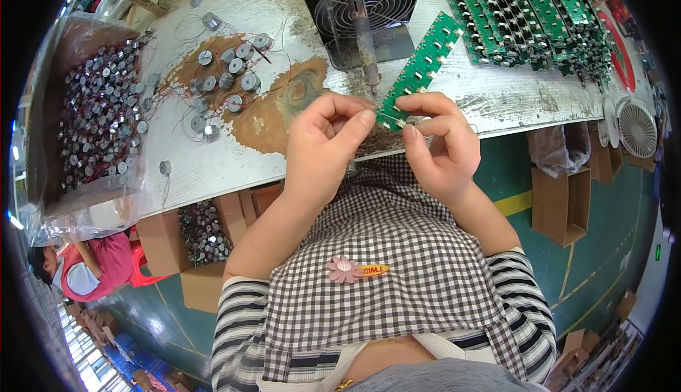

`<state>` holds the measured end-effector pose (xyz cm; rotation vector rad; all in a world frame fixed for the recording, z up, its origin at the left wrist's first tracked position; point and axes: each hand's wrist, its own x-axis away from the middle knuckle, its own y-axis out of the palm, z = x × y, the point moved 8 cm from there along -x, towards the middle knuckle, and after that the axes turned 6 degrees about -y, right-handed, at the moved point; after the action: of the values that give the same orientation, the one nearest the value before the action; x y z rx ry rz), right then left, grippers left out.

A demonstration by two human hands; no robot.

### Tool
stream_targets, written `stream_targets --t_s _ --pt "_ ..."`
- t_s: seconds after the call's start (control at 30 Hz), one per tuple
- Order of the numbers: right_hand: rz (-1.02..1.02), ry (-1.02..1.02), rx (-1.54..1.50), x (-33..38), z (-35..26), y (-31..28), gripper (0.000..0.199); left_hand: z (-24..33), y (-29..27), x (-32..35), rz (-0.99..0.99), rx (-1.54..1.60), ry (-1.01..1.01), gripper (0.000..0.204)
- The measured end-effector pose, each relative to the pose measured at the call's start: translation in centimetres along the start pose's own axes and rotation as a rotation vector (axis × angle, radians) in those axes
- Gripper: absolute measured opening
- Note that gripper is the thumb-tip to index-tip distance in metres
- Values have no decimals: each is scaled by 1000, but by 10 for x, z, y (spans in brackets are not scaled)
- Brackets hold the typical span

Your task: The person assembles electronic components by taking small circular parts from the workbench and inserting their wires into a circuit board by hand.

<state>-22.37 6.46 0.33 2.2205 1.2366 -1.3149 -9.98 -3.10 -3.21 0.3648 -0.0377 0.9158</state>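
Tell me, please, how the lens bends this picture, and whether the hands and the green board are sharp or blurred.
In the head view, the table edge curves and the corners go black, as a fisheye does; the left hand, right hand and green circuit board look sharp; soft, even light, no hard shadows.

Your worn white workbench [213,165] spans the upper frame, stained brown at center. On it: small round metal motors [225,79] with thin wires at upper left, a wire-guarded fan [369,9] at top center, and stacked green circuit boards [539,16] at upper right.
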Motion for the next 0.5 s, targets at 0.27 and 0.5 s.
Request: stream_targets --t_s 0.27,0.5 --pt "7 10 -3 -1 0 3 14 -6 -1 -1 -1 64 -8 15" --pt "29 98 -46 -2 7 0 12 -6 1 -4 -16 43 -35 16"
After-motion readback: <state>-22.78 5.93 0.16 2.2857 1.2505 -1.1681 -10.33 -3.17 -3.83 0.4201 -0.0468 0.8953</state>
